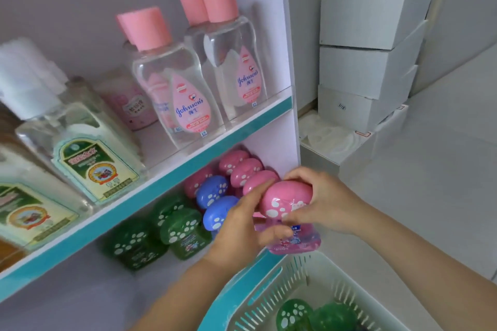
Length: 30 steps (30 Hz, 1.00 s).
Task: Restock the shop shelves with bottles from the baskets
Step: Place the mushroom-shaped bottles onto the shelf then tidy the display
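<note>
A pink bottle (289, 203) with a paw-print cap is held at the front right of the lower shelf, by both hands. My left hand (239, 234) grips its left side and base; my right hand (320, 201) wraps the cap and right side. Behind it on the lower shelf stand pink bottles (246, 170), blue bottles (212, 191) and green bottles (178, 226) with the same caps. A pale green basket (271, 301) sits at the bottom right, with green bottles (294, 314) inside.
The upper shelf (150, 188) with a teal edge carries clear pink-capped baby oil bottles (174, 83) and green-labelled bottles (88, 148). A white side panel (291, 62) bounds the shelves. White boxes (368, 62) are stacked to the right.
</note>
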Motion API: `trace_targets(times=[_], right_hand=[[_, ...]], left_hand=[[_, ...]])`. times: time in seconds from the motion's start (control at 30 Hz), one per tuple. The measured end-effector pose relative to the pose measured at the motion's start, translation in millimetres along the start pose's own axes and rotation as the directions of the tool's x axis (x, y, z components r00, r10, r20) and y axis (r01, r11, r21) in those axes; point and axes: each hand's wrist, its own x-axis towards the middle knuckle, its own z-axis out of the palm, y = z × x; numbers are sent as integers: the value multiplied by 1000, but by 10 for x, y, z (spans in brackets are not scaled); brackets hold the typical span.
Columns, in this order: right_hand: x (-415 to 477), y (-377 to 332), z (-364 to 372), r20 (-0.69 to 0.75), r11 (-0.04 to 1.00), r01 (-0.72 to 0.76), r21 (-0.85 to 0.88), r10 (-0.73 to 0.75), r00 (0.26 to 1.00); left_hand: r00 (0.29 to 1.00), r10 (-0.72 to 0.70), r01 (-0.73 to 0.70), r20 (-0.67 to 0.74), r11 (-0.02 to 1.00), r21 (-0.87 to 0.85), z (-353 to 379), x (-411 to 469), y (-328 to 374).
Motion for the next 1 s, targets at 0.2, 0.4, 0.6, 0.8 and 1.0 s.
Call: trace_targets(times=[0.2,0.4,0.6,0.8,1.0], right_hand=[[27,-138,132,-2,942,-120,315,127,992],[35,-245,284,-24,550,-234,801,422,906],[110,-324,497,153,206,-289,935,501,852],[233,-220,447,242,335,-414,846,451,859],[449,-142,494,206,269,-350,897,447,870]], left_hand=[[996,-87,86,12,995,52,-193,83,8],[983,-174,185,-63,897,402,-256,9,-71],[990,-113,138,-83,687,714,-384,142,-7],[1000,16,-1,-9,564,826,-611,419,-17],[997,56,9,-50,569,822,-668,715,-382]])
